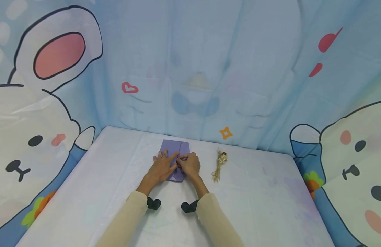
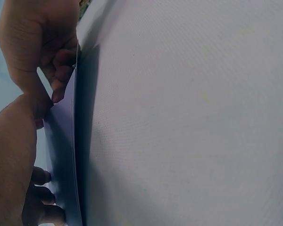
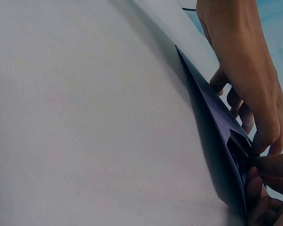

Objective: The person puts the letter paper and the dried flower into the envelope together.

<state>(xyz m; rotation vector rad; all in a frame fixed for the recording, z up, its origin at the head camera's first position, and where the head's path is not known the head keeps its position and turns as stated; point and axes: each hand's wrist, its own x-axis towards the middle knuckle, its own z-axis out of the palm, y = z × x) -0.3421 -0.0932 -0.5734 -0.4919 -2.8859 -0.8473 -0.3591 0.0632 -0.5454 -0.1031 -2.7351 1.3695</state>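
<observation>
A purple paper envelope (image 1: 170,145) lies on the white table in the head view. My left hand (image 1: 160,168) rests on its left part with fingers spread, the thumb and forefinger reaching toward the middle seam. At the right side, my right hand (image 1: 191,165) has curled fingers and pinches the envelope's flap edge near that seam. From the right wrist, the envelope (image 3: 212,106) shows a raised fold at its near end, close to the fingertips. The left wrist view shows the envelope (image 2: 61,141) edge-on; what lies under the fingers is hidden.
Right of the envelope lies a small bunch of dried flowers (image 1: 219,166), its stems tied. The white table (image 1: 264,206) ends at a blue curtain (image 1: 203,68) with cartoon prints behind and at both sides. Black straps (image 1: 189,206) sit at the wrists.
</observation>
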